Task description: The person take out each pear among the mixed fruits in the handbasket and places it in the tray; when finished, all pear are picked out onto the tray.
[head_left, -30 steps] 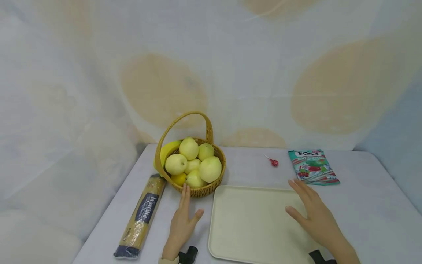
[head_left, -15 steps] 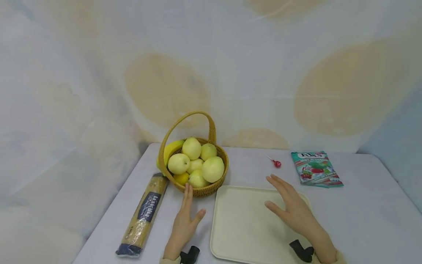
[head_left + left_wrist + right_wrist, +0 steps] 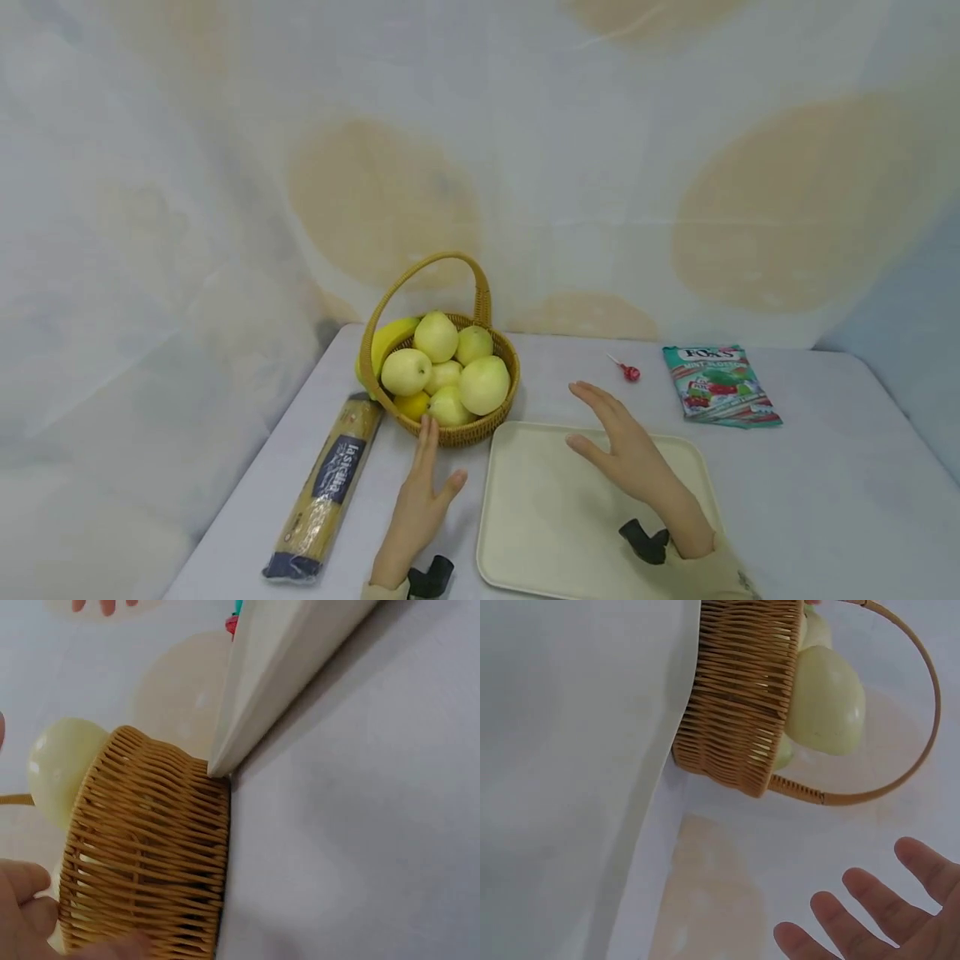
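Observation:
In the head view my left hand (image 3: 416, 504) is held just in front of the wicker basket (image 3: 468, 434), fingers straight and thumb apart, holding nothing. The basket carries several pale green round fruits (image 3: 483, 385), a yellow fruit (image 3: 412, 406) and bananas (image 3: 384, 342). Above the cream tray (image 3: 547, 517) is my right hand (image 3: 626, 446), its fingers extended and nothing in its grasp. The right wrist view shows that hand's spread fingers (image 3: 870, 907) apart from the basket. Whether the left fingertips touch the basket I cannot tell.
A long pack of spaghetti (image 3: 326, 492) lies at the left of the white table (image 3: 810, 500). At the back right are a red lollipop (image 3: 630, 372) and a green bag of Fox's sweets (image 3: 722, 386). The cloth backdrop (image 3: 570, 167) stands behind the table.
My right hand has moved left across the tray, away from the bag of sweets. The left hand stays nearly still. The whole scene shifted slightly right in the head view.

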### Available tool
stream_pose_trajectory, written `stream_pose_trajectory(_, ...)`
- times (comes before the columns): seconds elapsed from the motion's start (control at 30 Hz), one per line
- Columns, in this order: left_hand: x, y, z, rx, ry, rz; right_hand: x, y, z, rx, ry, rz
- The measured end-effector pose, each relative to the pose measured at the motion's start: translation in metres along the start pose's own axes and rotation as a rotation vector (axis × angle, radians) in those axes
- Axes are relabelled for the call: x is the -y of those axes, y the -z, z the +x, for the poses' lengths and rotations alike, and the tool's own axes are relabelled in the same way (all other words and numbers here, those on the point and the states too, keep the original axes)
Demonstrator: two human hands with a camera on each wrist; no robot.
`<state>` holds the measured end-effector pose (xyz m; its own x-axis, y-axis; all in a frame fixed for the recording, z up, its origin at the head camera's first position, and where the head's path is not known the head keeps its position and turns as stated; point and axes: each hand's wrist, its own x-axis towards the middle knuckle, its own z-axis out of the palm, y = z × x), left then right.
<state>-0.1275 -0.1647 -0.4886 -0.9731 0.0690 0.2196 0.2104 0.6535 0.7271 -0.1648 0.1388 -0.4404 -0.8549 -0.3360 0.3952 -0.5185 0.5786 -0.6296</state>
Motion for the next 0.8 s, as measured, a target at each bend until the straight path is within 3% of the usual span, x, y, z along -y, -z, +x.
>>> stream_pose_trajectory(0.23, -0.003, 0.001, 0.004, 0.027, 0.044, -0.010, -0.002, -0.007, 0.007, 0.000, 0.001, 0.025)
stream_pose_trajectory(0.53, -0.001, -0.007, 0.007, -0.050, 0.001, -0.027, 0.007, -0.018, 0.020, -0.006, 0.035, 0.117)
stream_pose_trajectory(0.8, 0.003, -0.010, 0.006, -0.073, -0.012, -0.038, 0.011, -0.029, 0.036, -0.010, 0.100, 0.181)
